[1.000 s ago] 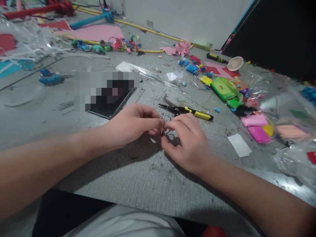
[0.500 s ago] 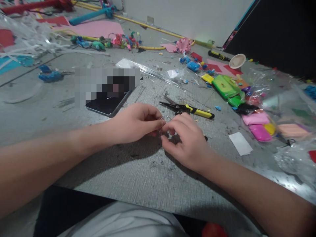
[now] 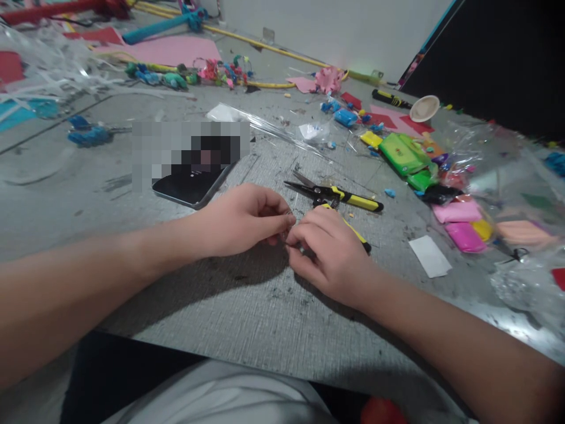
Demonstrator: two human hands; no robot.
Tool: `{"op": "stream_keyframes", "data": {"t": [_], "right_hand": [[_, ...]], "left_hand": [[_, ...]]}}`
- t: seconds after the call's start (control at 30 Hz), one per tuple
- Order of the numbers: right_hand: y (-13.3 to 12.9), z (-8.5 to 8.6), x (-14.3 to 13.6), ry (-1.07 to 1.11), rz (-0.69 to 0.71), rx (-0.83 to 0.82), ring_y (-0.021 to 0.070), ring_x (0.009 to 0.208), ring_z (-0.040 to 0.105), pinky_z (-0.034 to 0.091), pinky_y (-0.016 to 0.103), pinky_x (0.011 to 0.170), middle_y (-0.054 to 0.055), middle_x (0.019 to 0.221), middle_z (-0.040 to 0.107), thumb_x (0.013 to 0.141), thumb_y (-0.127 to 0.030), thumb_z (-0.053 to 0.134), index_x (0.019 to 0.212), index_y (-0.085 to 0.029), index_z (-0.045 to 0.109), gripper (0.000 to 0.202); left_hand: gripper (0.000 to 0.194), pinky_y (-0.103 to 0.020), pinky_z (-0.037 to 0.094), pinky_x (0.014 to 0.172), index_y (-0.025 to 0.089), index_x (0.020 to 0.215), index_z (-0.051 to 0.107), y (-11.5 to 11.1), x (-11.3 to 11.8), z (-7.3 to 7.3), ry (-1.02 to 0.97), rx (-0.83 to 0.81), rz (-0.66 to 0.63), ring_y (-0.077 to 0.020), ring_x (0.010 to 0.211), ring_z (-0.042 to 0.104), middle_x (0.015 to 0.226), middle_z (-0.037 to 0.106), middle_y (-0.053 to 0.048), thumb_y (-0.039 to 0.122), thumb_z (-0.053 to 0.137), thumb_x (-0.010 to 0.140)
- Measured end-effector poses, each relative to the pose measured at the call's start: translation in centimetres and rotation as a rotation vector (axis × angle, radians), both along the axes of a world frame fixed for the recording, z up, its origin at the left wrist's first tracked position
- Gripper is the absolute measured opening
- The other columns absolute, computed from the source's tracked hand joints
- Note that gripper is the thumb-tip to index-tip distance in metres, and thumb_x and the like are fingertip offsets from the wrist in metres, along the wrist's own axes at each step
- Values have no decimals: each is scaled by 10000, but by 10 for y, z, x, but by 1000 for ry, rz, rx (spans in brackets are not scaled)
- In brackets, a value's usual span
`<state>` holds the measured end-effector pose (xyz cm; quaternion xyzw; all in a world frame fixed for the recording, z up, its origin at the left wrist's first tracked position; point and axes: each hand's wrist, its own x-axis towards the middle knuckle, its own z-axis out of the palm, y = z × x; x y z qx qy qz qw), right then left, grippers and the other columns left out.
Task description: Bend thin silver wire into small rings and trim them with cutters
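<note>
Left hand [image 3: 245, 224]: pinching thin wire [image 3: 288, 243], mostly hidden from my camera. Right hand [image 3: 333, 250]: fingertips pinched on wire, just beside left's. Change: right fingers curled in, pliers [image 3: 325, 194] more exposed; I judge closer grip on wire.

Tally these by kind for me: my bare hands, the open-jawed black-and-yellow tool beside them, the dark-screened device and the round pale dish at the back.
Hands: 2 (left hand, right hand)
Open-jawed tool: 1
Dark-screened device: 1
Round pale dish: 1
Total: 5
</note>
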<state>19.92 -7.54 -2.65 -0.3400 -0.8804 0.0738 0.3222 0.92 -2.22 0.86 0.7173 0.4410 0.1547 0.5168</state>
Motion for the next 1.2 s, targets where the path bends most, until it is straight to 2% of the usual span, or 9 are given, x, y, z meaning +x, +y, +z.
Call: {"op": "stream_keyframes", "data": {"t": [0.23, 0.33, 0.53, 0.77, 0.93, 1.2], "right_hand": [[3, 2, 5, -56, -4, 123, 226, 820, 536, 418, 392, 755, 93, 849, 652, 997, -164, 518, 876, -155, 628, 164], [3, 1, 5, -71, -30, 191, 228, 819, 555, 409, 396, 739, 87, 848, 673, 988, -177, 550, 889, -157, 642, 136], [1, 2, 3, -153, -32, 222, 214, 799, 553, 404, 392, 727, 65, 830, 673, 993, -166, 527, 850, -182, 637, 181], [1, 7, 9, -228, 49, 493, 213, 844, 595, 413, 395, 723, 59, 843, 699, 977, -91, 560, 862, -163, 661, 170], [5, 5, 11, -234, -13, 508, 224, 888, 588, 411, 399, 725, 51, 871, 697, 992, -128, 561, 896, -193, 650, 146], [3, 4, 10, -269, -62, 493, 237, 839, 558, 380, 404, 691, 63, 818, 667, 976, -139, 571, 863, -202, 641, 147]], "left_hand": [[198, -172, 469, 570, 157, 723, 677, 1, 1, 3, -61, -62, 65, -78, 573, 601, 595, 641, 37, 228, 625, 900], [189, -183, 479, 581, 162, 728, 691, 2, 0, 3, -62, -55, 61, -87, 581, 608, 611, 655, 27, 256, 649, 886], [181, -192, 442, 540, 170, 728, 709, 1, -1, 1, -47, -39, 53, -97, 550, 586, 593, 644, 16, 291, 674, 857], [236, -188, 423, 524, 156, 654, 680, -1, 1, 8, -78, -110, 125, -84, 530, 552, 560, 629, 14, 248, 658, 869], [235, -192, 474, 588, 151, 661, 687, 0, 0, 5, -144, -117, 142, -87, 583, 597, 616, 670, 0, 227, 655, 882], [252, -201, 463, 575, 155, 650, 688, 0, 1, 4, -144, -119, 167, -88, 556, 590, 616, 683, -11, 226, 649, 888]]}}
